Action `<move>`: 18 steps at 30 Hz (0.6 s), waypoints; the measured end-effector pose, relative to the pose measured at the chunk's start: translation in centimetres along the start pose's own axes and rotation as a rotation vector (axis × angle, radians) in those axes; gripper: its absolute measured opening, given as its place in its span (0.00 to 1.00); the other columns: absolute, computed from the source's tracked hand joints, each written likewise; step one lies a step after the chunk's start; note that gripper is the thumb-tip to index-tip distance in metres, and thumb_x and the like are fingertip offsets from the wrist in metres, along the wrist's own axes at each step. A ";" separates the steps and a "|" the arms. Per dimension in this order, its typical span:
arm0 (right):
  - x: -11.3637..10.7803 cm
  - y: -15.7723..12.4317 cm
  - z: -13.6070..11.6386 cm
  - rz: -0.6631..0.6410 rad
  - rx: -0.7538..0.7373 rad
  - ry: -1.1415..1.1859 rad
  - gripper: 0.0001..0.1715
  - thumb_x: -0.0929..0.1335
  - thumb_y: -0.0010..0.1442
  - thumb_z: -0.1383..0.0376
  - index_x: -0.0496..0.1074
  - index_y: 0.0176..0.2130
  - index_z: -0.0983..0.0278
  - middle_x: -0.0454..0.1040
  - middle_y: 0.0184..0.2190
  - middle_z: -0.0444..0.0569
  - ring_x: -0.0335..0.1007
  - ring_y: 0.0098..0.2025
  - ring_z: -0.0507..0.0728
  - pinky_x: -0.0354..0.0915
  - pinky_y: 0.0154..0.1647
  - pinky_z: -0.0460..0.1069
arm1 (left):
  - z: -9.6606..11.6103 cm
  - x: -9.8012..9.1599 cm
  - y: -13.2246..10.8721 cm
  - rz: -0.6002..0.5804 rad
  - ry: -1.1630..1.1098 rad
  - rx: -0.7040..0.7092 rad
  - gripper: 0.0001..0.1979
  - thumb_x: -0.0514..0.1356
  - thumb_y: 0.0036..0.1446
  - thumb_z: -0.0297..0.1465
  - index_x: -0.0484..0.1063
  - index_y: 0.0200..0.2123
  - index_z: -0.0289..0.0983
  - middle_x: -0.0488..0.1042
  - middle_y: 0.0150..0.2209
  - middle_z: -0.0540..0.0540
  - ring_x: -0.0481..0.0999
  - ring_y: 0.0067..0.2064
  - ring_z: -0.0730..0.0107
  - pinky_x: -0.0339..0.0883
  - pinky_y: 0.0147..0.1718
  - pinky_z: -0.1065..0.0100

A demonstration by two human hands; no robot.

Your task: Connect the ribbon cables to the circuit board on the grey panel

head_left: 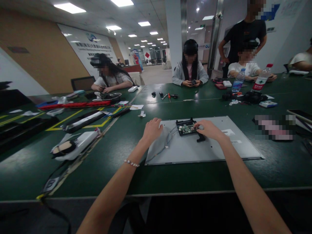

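A flat grey metal panel (185, 151) lies on the green table in front of me. On its far part sits a black plastic housing (181, 123) with a green circuit board (187, 129) in it. My right hand (210, 130) is at the board's right end, thumb and fingertips closed on its edge; the exact grip is partly hidden. Below that hand a black bracket-like part (201, 138) sticks out. Grey cables (168, 140) run from the board toward the panel's near left corner. My left hand (153, 129) lies at the panel's far left corner, fingers extended, holding nothing.
Small tools, including a screwdriver (169, 97), lie beyond the panel. Left are a white device (80, 144), a long black part (84, 120) and a red strip (75, 104). Two bottles (238, 81) stand at back right. Several people are around the table.
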State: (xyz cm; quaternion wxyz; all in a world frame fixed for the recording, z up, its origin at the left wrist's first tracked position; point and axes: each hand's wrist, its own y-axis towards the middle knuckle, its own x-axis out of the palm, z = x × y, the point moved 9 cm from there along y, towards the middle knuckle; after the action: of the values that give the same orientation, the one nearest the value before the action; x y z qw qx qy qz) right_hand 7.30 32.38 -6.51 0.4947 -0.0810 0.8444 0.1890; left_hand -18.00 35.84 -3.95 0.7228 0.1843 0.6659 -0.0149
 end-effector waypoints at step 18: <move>-0.8 -0.1 2.1 0.000 0.102 -0.091 0.14 0.63 0.56 0.70 0.78 0.28 0.63 0.77 0.43 0.52 0.71 0.48 0.61 0.62 0.53 0.51 | 8.3 4.1 -2.7 -0.296 -0.589 0.458 0.37 0.57 0.60 0.45 0.51 0.67 0.38 0.55 0.67 0.40 0.58 0.66 0.57 0.51 0.64 0.56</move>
State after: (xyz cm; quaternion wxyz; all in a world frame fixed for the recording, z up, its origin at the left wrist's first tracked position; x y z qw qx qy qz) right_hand 9.47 33.09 -6.76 0.5361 -0.0469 0.8295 0.1493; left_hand -10.31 31.91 -8.22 0.8128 0.2308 0.4292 -0.3191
